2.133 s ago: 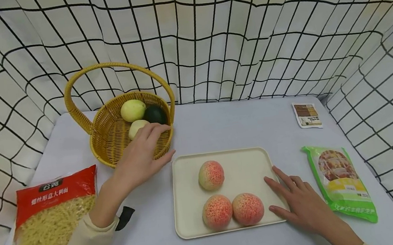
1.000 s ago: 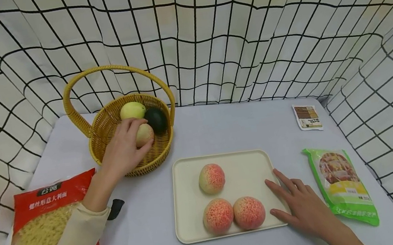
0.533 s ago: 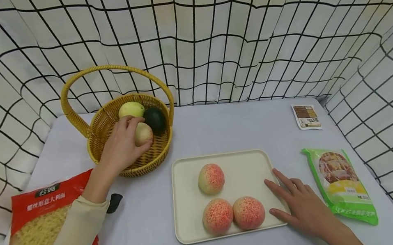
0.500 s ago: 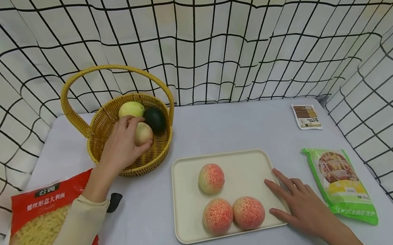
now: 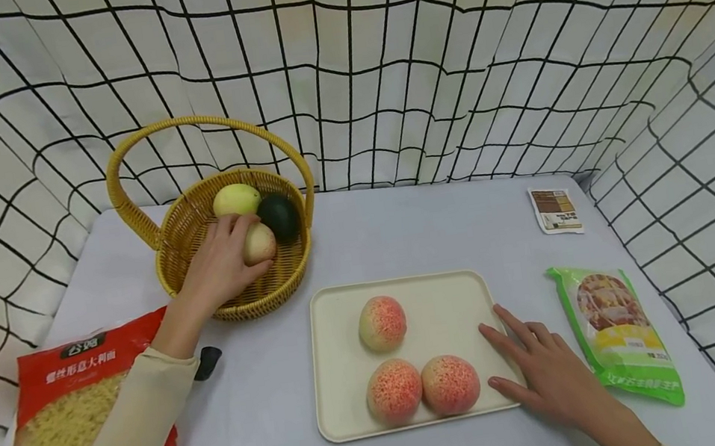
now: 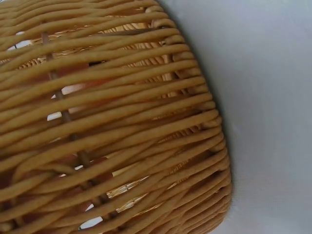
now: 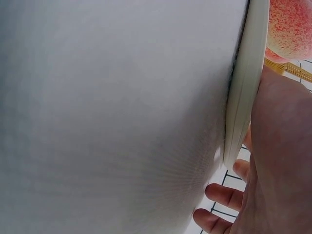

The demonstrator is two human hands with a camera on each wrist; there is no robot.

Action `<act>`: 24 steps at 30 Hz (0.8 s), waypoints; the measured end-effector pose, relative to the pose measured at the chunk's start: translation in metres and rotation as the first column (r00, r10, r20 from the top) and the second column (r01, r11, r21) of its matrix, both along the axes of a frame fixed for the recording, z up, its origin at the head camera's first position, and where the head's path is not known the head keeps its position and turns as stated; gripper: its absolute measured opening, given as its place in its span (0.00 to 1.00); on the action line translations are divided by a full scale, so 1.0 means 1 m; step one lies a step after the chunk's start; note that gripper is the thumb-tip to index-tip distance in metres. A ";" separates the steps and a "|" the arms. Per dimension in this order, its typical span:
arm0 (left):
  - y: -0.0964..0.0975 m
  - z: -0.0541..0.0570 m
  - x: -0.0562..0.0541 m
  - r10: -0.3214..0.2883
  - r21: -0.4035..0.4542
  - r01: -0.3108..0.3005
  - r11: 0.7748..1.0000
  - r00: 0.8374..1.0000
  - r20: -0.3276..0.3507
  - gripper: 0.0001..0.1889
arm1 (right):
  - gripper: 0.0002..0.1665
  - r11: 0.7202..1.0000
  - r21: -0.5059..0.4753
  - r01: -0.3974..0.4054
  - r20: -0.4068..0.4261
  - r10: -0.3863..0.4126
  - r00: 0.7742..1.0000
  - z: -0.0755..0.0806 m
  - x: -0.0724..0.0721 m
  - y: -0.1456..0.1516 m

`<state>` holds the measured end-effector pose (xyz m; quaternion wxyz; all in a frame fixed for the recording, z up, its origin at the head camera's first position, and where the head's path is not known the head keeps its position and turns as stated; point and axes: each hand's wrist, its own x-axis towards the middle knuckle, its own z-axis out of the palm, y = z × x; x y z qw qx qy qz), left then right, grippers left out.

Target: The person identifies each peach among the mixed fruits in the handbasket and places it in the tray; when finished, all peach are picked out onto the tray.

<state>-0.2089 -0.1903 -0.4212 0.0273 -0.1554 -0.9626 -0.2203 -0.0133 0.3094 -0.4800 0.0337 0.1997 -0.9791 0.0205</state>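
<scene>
In the head view, my left hand point(image 5: 217, 264) reaches into a yellow wicker basket point(image 5: 190, 237) and grips a pale peach point(image 5: 260, 243), thumb on the near side, fingers over the far side. Beside that peach lie a yellow-green fruit like a lemon point(image 5: 235, 200) and a dark green avocado-like fruit point(image 5: 278, 217). The left wrist view shows only the basket's woven wall point(image 6: 112, 112), with the hand out of sight. My right hand point(image 5: 547, 371) rests with spread fingers at the right edge of a cream tray point(image 5: 449, 301), which bears a peach point(image 5: 382, 324), a second peach point(image 5: 395, 391) and a third peach point(image 5: 451, 384).
A red bag of spiral pasta point(image 5: 84, 410) lies at the left, partly under the left sleeve point(image 5: 127, 434). At the right are a green food packet point(image 5: 616, 332) and a small brown-and-white sachet point(image 5: 555, 210). Black-gridded white cloth point(image 5: 364, 64) surrounds the table.
My left hand has moved from above the basket's right rim leftward and closed round the pale peach inside it. Over the last half second little differs. My right hand stays at the tray.
</scene>
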 end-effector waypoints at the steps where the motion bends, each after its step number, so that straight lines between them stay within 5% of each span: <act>1: 0.000 -0.001 -0.001 0.001 -0.002 -0.001 1.000 1.000 0.003 0.36 | 0.47 1.000 0.000 0.000 0.001 0.000 1.000 0.000 0.000 0.000; 24: 0.000 -0.008 -0.014 -0.001 0.012 0.000 1.000 0.990 0.144 0.39 | 0.47 1.000 0.008 0.013 0.023 -0.013 1.000 0.002 0.000 -0.001</act>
